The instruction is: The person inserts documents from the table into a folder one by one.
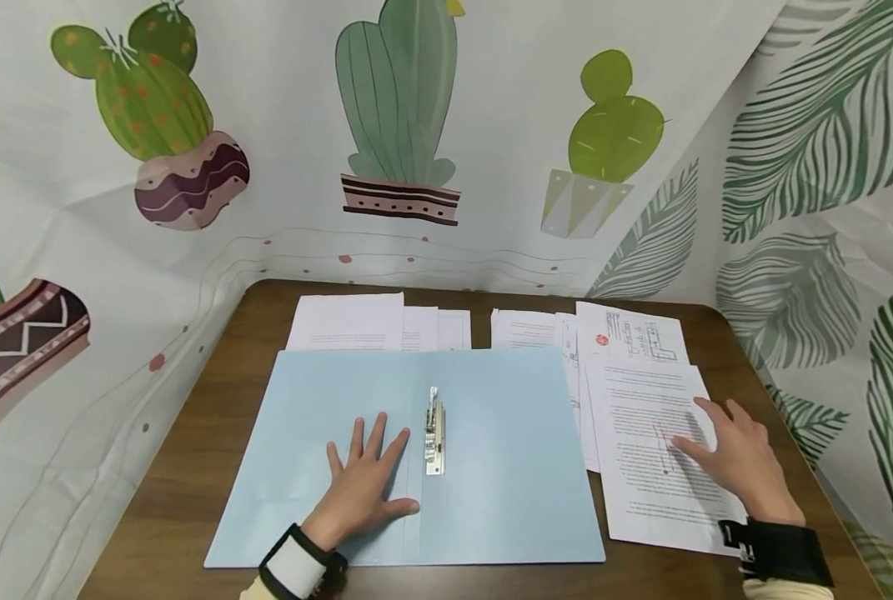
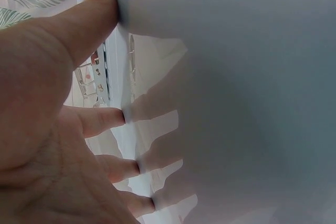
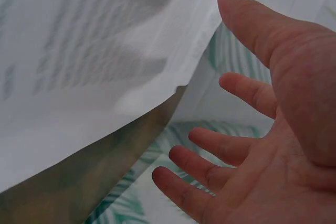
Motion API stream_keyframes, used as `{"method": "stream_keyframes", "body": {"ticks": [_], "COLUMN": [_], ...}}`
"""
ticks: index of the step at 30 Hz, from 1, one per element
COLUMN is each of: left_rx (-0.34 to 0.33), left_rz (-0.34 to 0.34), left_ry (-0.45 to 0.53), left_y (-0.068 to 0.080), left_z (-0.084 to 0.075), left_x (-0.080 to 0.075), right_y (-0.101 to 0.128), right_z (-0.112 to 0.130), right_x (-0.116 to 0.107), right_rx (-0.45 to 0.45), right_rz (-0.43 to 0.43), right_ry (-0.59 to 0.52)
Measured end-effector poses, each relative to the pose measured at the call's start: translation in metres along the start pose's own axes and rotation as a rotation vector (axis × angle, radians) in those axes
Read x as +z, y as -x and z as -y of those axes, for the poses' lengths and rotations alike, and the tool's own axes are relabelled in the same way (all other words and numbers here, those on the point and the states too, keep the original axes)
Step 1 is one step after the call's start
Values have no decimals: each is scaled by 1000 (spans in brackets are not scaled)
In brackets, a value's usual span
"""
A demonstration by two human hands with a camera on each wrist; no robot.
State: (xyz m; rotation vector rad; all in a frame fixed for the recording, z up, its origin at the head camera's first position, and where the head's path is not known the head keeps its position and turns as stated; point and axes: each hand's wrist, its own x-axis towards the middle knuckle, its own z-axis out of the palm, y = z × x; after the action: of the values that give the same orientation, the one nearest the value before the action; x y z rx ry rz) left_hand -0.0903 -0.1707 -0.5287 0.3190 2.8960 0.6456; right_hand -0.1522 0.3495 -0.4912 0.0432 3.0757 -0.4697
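Observation:
A light blue folder (image 1: pixel 491 467) lies open on the brown table (image 1: pixel 183 467), with a metal clip (image 1: pixel 434 432) along its spine. My left hand (image 1: pixel 367 479) lies flat on the folder's left half, fingers spread, thumb by the spine. In the left wrist view its fingertips (image 2: pixel 113 116) press on the blue surface (image 2: pixel 241 98), and the clip (image 2: pixel 131 61) shows beyond them. My right hand (image 1: pixel 731 454) rests with straight fingers on a printed sheet (image 1: pixel 641 450) right of the folder. In the right wrist view the fingers (image 3: pixel 236 87) are spread beside the sheet (image 3: pixel 94 61).
More printed sheets (image 1: pixel 356 321) lie fanned along the table's far edge, behind the folder, and others (image 1: pixel 626 333) at the back right. Curtains with cactus and leaf prints (image 1: pixel 401 125) close off the back and both sides. Bare wood shows at the front left.

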Motion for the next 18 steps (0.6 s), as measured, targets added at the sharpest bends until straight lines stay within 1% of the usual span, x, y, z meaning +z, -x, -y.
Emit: {"method": "stream_keyframes", "body": {"ticks": [6,11,18], "left_rx": [-5,-5,-11], "left_rz": [6,0,0], "left_ry": [-1,6,-6], "left_y": [-1,-1,-1], "left_z": [0,1,0], "left_x": [1,1,3], "right_y": [5,5,6], "right_z": [-15,-24,-26], "right_x": [3,5,10], "right_rx": [97,121,135], "right_rz": [79,122,138], "right_ry": [-4,-6,0]}}
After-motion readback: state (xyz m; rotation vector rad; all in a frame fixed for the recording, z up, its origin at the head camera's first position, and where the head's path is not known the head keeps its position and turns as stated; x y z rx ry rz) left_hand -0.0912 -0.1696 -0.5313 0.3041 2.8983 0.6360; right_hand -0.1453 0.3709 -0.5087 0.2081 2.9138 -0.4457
